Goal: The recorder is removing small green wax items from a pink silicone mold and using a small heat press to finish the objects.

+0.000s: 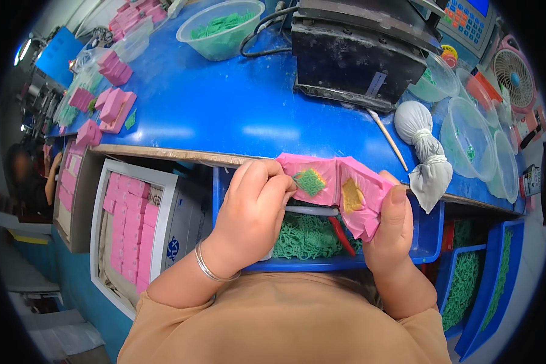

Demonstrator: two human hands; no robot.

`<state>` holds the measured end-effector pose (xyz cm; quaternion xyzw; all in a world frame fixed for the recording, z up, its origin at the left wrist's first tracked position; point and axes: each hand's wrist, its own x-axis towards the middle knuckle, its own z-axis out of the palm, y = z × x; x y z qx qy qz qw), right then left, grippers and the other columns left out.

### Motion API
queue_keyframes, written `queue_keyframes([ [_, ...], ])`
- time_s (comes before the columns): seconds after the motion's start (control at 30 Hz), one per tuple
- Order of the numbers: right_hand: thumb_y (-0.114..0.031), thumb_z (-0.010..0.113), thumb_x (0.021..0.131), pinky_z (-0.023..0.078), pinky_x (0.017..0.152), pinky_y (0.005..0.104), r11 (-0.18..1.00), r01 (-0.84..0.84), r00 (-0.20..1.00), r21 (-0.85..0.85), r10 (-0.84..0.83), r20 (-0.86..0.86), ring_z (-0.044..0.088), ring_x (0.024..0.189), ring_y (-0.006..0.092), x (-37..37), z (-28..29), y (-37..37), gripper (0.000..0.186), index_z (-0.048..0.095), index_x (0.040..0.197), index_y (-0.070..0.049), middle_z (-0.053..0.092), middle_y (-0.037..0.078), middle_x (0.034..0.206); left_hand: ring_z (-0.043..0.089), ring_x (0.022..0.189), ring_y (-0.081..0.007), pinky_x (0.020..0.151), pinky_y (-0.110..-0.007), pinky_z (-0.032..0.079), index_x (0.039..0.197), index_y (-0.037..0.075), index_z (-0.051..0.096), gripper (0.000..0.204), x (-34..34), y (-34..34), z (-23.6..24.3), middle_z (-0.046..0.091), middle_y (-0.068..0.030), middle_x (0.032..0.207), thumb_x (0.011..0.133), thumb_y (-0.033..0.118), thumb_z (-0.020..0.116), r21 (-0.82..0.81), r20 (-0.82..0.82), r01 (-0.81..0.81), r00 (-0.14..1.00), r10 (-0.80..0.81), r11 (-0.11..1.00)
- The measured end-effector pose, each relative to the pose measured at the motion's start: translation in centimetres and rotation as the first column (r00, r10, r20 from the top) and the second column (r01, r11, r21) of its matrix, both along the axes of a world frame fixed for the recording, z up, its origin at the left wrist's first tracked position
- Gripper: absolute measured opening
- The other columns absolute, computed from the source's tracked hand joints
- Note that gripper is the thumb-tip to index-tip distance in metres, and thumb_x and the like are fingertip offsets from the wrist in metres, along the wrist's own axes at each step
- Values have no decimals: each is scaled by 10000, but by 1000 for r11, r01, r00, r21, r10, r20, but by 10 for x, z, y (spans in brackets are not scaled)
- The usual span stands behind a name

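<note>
A pink rubber mold [367,200] is folded open into two halves above the blue tray's rim. My right hand [389,233] grips its right half, with the thumb along the outer edge. In the left half sits a small green lattice wax piece [310,182], with yellow showing around it. My left hand [258,203] is closed, its fingertips pinching at the left side of the wax piece. A yellowish hollow shows in the right half. Under the mold, the blue tray [429,239] holds many tangled green wax pieces [306,235], a grey rod and a red-handled tool [342,235].
A black machine [352,60] stands on the blue table [242,103]. A tied cloth pouch [420,136] and thin stick [388,139] lie right of it. Clear bowls [467,136] stand farther right. Pink molds [116,109] sit left and fill a box [127,224]. Another person [33,170] is far left.
</note>
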<state>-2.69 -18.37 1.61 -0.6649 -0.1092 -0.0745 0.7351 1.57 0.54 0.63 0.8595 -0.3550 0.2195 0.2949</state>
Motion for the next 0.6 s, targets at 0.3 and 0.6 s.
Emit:
queue_keyframes([
  [0.3,-409,287,977,354,628,193,998,-10,999,69,13,-34,424,693,48,7,-2,2,525,491,1119,54,514,4,808,543,777,-296,691,-363,456,931,-4,560,235,5,4,-8,536,-135,906,716,-41,648,-162,-103,-17,995,1,987],
  [0.6,-403,307,975,360,640,195,1000,19,1000,10,-19,-15,426,701,50,12,-3,8,518,480,1150,54,509,5,802,538,713,-237,619,-303,450,912,-2,551,239,7,2,-3,532,-115,808,708,-106,621,-189,-158,-3,987,-27,982],
])
